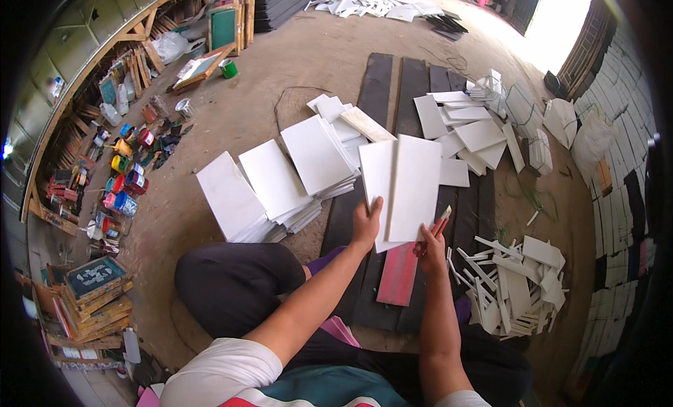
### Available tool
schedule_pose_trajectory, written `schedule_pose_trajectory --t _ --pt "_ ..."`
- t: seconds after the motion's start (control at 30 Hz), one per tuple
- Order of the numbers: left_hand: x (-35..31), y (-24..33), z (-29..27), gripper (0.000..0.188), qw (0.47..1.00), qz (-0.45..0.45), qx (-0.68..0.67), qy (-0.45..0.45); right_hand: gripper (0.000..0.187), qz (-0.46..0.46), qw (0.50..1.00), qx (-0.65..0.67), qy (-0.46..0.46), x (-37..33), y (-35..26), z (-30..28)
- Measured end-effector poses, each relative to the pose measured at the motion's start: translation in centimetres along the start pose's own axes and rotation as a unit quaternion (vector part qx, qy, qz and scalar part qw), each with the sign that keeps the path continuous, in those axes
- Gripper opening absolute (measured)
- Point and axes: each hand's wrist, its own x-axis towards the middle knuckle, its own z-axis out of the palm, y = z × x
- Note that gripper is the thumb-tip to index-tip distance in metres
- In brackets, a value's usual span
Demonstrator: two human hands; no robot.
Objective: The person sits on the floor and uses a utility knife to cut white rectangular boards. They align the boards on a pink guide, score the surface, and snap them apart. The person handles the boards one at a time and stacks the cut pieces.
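Two white rectangular sheets are held up in front of me. My left hand (366, 225) is closed on the lower left edge of the left sheet (377, 182), thumb on its face. The right sheet (415, 186) overlaps it. At that sheet's lower right corner, my right hand (431, 251) is closed around a slim red-handled knife-like tool (442, 222), its pale tip pointing up; the fingers also touch the sheet. Below the sheets, a red-pink striped flat piece (397, 277) lies on dark planks (350, 288).
Stacks of white sheets (273, 175) stand on the left, beside my bent knee. More loose white sheets (480, 135) lie beyond the planks. White offcuts (522, 284) are heaped at my right. Paint cans (126, 202) and wooden frames (102, 284) line the far left; white blocks (617, 126) wall the right.
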Motion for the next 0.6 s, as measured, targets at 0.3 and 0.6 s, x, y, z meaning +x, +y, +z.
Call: schedule_pose_trajectory --t 0.3,0.6 --pt "4.2 4.6 -10.6 0.058 0.974 -0.126 -0.035 0.185 0.028 -0.018 1.0 0.01 -0.002 3.9 1.3 17.8" --pt "3.5 5.1 -12.9 0.057 0.881 0.198 0.284 0.323 0.027 -0.126 0.991 -0.047 -0.009 4.1 3.1 21.6"
